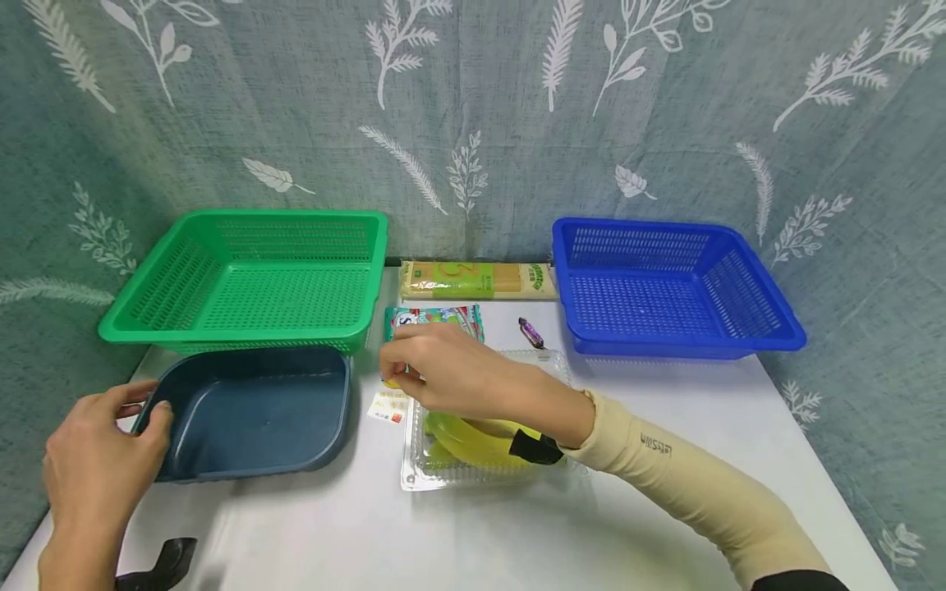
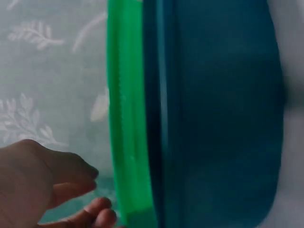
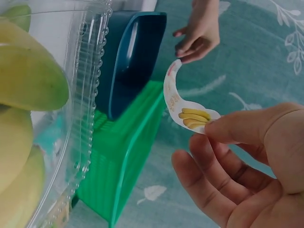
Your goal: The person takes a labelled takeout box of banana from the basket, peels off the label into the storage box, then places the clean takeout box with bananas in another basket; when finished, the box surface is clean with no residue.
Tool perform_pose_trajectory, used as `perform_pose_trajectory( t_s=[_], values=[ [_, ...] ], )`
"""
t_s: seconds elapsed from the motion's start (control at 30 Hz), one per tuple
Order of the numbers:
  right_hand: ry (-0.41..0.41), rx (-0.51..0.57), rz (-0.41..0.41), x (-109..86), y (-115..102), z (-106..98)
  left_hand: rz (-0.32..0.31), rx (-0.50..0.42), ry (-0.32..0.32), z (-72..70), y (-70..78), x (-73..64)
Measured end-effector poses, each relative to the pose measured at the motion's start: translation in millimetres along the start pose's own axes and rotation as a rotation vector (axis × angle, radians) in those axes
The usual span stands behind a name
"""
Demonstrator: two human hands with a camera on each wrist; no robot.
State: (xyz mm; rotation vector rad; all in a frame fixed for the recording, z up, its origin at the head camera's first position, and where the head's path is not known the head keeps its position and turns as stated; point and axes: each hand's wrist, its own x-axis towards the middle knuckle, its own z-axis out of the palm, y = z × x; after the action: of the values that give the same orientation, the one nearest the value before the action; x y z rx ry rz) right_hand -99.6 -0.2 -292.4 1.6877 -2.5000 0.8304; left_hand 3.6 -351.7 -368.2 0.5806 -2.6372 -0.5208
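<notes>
My right hand (image 1: pixel 443 369) pinches a curved white paper label (image 3: pixel 173 102) between thumb and forefinger; its printed end shows yellow bananas. In the head view the hand is over the far left part of a clear plastic box (image 1: pixel 411 480) holding yellow-green fruit (image 1: pixel 473 443). At the left end of a dark blue basin (image 1: pixel 259 427) is my left hand (image 1: pixel 103 451), thumb and fingers spread apart. Its thumb overlaps the basin rim in the head view, while both wrist views show the fingers beside the basin with a gap between.
Behind the basin stands a green basket (image 1: pixel 296 335); a blue basket (image 1: pixel 680 345) is at the back right. Between them lie a noodle packet (image 1: pixel 473 281), a teal snack bag (image 1: pixel 443 316) and a purple-wrapped candy (image 1: pixel 530 333). A patterned curtain (image 1: pixel 473 180) hangs around the white table (image 1: pixel 332 533).
</notes>
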Motion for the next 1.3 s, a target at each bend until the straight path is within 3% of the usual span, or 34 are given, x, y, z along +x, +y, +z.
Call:
perform_pose_trajectory(
  t_s=[0.1, 0.23, 0.43, 0.63, 0.77, 1.0, 1.3],
  values=[
    [-0.030, 0.014, 0.004, 7.5, -0.8, 4.5, -0.048, 0.054, -0.075, 0.1, -15.0, 7.6],
    [-0.076, 0.029, 0.010, 17.8, -3.2, 9.8, -0.063, 0.078, -0.151, 1.2, -26.2, 12.1],
    [-0.108, 0.001, -0.008, 31.7, -6.2, 21.1, -0.169, 0.144, -0.127, -1.3, -35.1, 15.2],
    [-0.140, -0.014, 0.035, 43.4, -5.9, 31.6, -0.156, 0.139, -0.221, 2.1, -43.2, 19.1],
    [-0.174, -0.020, 0.065, 51.1, -5.5, 36.5, -0.157, 0.124, -0.224, 5.3, -45.0, 21.4],
    [-0.183, -0.016, 0.063, 60.2, -2.2, 43.4, -0.102, 0.104, -0.248, 3.2, -47.5, 26.8],
    [-0.244, 0.001, 0.073, 83.2, 3.1, 57.0, -0.129, 0.095, -0.250, 4.2, -47.1, 27.7]
  ],
)
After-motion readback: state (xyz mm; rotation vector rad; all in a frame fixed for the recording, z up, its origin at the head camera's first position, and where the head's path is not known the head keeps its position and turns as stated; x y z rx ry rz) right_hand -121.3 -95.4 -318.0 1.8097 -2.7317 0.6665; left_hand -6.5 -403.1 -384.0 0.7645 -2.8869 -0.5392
